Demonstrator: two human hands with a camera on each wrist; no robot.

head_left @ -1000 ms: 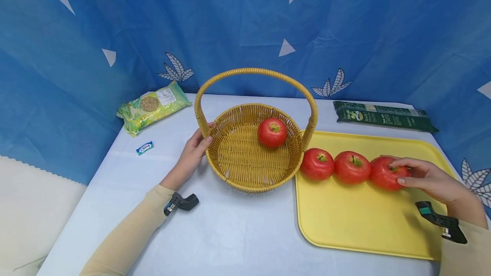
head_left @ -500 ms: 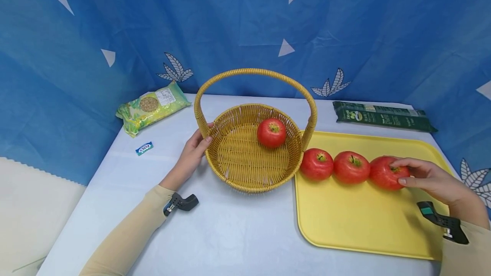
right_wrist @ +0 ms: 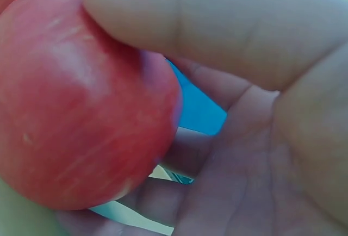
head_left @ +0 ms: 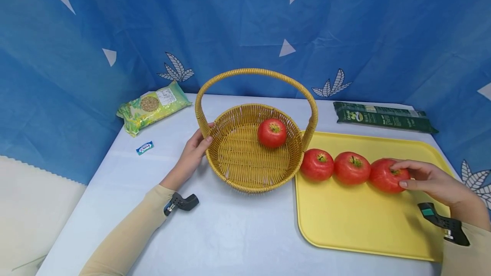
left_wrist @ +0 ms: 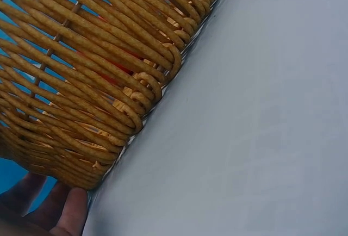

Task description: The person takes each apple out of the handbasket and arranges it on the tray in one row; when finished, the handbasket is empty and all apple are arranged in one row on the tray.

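Observation:
A round wicker basket (head_left: 253, 184) with a tall arched handle stands mid-table, with one red apple (head_left: 272, 133) inside at its right. My left hand (head_left: 192, 150) holds the basket's left rim near the foot of the handle, thumb at the rim. In the left wrist view, fingertips (left_wrist: 73, 209) touch the woven wall low down. Three more apples line up on the yellow tray (head_left: 345, 220): a left one (head_left: 317, 165), a middle one (head_left: 352, 168) and a right one (head_left: 388, 176). My right hand (head_left: 433, 182) grips the rightmost apple, thumb and fingers around its side.
A green-yellow bag of grain (head_left: 157, 106) lies at the back left, with a small blue-green packet (head_left: 144, 148) in front of it. Behind the tray lies a long dark green package (head_left: 383, 116). A blue curtain (head_left: 245, 24) hangs along the table's back edge.
The rightmost apple has tipped slightly in my right hand, so its stem end shows more between thumb and fingers. My left hand and the basket have stayed in place.

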